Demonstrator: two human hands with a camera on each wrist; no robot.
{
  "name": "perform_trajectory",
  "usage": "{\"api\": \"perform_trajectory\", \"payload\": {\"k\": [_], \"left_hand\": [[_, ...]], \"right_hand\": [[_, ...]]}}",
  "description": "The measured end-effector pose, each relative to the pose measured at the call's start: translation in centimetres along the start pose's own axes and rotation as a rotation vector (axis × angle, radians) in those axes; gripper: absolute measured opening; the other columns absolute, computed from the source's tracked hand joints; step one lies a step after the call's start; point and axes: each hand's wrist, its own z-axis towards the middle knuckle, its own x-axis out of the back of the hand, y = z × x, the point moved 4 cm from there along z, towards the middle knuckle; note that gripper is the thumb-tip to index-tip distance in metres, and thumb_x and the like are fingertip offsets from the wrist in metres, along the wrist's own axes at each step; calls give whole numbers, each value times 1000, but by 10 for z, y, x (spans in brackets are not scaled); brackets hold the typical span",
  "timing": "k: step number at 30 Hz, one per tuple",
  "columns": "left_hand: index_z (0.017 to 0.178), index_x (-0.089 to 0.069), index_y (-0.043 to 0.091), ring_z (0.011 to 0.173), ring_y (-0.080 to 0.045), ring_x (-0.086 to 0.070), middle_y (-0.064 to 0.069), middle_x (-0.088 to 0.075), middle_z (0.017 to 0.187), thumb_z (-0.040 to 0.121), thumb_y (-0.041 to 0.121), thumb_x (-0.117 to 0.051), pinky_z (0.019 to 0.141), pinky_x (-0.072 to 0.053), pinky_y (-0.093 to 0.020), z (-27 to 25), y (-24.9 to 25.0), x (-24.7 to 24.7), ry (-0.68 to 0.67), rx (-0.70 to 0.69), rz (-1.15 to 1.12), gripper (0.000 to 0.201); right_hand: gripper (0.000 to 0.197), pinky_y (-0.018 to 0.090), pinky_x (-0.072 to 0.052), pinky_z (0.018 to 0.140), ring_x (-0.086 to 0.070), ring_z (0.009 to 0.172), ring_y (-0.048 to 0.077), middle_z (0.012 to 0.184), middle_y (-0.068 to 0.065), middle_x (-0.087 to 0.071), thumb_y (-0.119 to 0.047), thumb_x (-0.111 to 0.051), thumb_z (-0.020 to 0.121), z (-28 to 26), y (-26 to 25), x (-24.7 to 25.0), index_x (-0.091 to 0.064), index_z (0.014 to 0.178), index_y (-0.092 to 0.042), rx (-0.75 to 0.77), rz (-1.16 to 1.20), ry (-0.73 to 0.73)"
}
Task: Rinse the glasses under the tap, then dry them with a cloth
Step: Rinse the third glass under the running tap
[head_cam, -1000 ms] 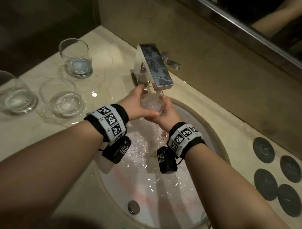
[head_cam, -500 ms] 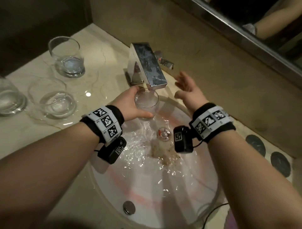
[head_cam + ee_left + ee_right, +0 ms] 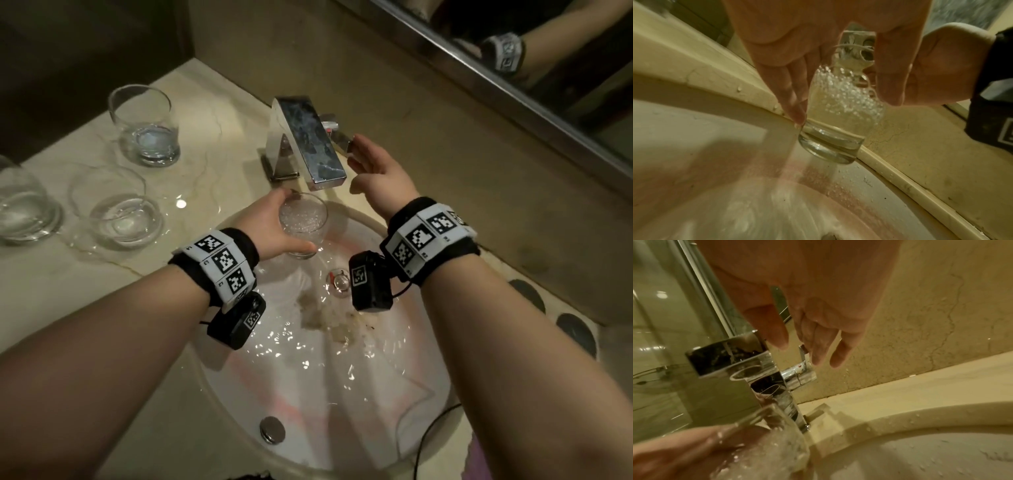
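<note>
My left hand (image 3: 270,222) grips a clear glass (image 3: 303,219) just below the spout of the square chrome tap (image 3: 308,144), over the white basin (image 3: 421,421). The glass (image 3: 838,110) is full of bubbling water and water spills from its base. My right hand (image 3: 373,164) is open beside the tap, fingers straight and close to the lever (image 3: 337,132) at its right side; in the right wrist view the fingertips (image 3: 816,358) hover just over the lever (image 3: 800,368). Three more clear glasses (image 3: 145,125) (image 3: 116,205) (image 3: 20,202) stand on the counter to the left.
The marble counter (image 3: 219,113) runs along a beige wall, with a mirror (image 3: 534,51) above. Dark round coasters (image 3: 575,332) lie at the right. Water pools in the basin round the drain (image 3: 339,282), and an overflow cap (image 3: 272,428) sits near its front.
My right hand let go of the glass and rose to the tap's right side near the lever. My left hand alone keeps the glass under the spout.
</note>
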Motion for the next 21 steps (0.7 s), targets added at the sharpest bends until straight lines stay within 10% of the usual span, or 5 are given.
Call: {"api": "perform_trajectory", "payload": {"k": [6, 21], "left_hand": [[138, -37, 21, 114, -18, -53, 1, -54, 129, 56, 39, -87, 101, -41, -34, -20, 5, 4, 7, -9, 13, 99], [136, -40, 13, 106, -9, -57, 2, -57, 121, 60, 22, -87, 95, -44, -23, -86, 74, 0, -23, -173, -136, 90]], "right_hand": [[75, 15, -47, 74, -47, 126, 17, 145, 0, -40, 13, -45, 86, -35, 38, -8, -21, 149, -20, -44, -39, -30], [98, 27, -53, 77, -60, 99, 17, 126, 5, -54, -5, -80, 70, -123, 60, -20, -17, 142, -23, 94, 31, -64]]}}
